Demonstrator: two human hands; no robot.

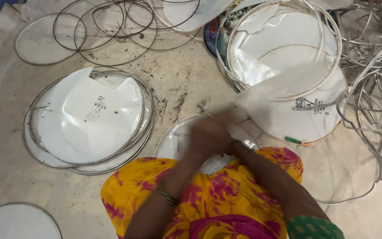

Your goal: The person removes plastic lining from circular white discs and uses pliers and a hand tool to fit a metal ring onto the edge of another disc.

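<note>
Both my hands blur together over the round disc (173, 141) in my lap; left hand (204, 135) and right hand (231, 124) smear into one patch, so can't tell finger positions or grip. The thin sheet (270, 86) rising from my right hand is blurred too, edges unclear. My hands and knees hide most of the disc. Far left of the disc, another disc (18, 221) is cut off by the bottom edge. Right of the disc, the wire ring tangle (376, 88) runs off the right edge. Small green-orange thing (298, 141) nearby, too small to ID.
</note>
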